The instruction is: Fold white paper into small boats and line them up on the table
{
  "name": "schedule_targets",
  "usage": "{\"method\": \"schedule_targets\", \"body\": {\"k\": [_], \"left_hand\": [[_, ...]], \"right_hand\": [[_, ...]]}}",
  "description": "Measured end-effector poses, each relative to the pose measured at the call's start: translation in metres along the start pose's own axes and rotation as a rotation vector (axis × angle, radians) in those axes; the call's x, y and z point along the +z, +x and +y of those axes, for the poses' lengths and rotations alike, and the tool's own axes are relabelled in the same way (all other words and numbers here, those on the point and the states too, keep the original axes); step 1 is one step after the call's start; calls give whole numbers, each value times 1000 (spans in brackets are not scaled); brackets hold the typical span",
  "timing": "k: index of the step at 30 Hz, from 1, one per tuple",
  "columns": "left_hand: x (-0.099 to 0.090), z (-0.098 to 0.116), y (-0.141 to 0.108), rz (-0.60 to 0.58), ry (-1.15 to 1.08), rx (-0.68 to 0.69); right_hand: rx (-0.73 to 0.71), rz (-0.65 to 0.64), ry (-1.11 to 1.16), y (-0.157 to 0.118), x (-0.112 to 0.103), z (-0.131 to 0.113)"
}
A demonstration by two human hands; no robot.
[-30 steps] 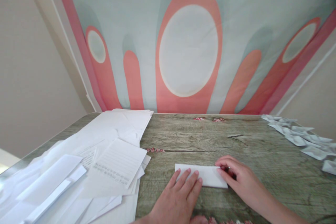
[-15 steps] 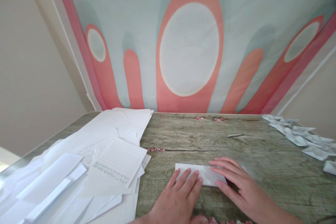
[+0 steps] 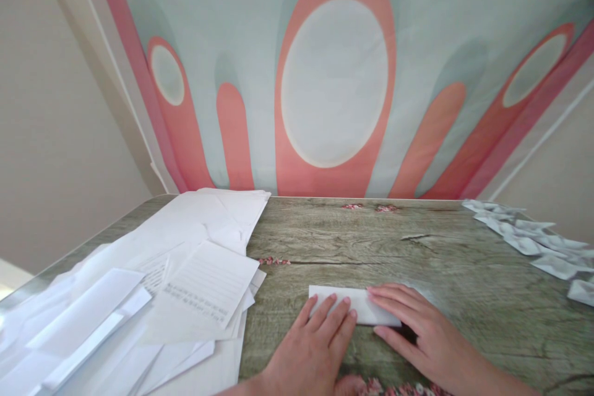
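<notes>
A narrow folded strip of white paper lies flat on the wood-patterned table near its front. On its left part rest the spread fingertips of my left hand; nothing is gripped. My right hand is over the right end, its fingers lying on the paper and its thumb apart, at the near edge. The fingers hide part of the strip's right end.
A large heap of white sheets and cut pieces, some with printed lines, covers the left of the table. Several folded white paper pieces lie in rows at the right edge. A patterned cloth hangs behind.
My right hand's fingers have shifted slightly left on the paper, and its thumb has moved left and down off the strip. My left hand stays nearly in place.
</notes>
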State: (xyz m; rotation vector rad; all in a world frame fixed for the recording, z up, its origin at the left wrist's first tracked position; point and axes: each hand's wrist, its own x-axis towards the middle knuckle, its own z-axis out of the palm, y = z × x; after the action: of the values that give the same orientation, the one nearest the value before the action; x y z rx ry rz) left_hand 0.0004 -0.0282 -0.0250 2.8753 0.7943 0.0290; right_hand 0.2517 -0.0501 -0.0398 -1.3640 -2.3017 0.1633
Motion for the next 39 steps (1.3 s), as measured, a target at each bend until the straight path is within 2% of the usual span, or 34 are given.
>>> {"method": "schedule_targets", "body": {"k": [13, 31, 39], "left_hand": [[-5, 1, 1, 4, -33, -11], [-13, 2, 3, -6, -64, -41], [-14, 2, 4, 0, -36, -41]], "right_hand": [[-74, 48, -53, 4, -3, -6], [-68, 2, -155, 4, -2, -12], [-185, 58, -206, 6, -3, -15]]}}
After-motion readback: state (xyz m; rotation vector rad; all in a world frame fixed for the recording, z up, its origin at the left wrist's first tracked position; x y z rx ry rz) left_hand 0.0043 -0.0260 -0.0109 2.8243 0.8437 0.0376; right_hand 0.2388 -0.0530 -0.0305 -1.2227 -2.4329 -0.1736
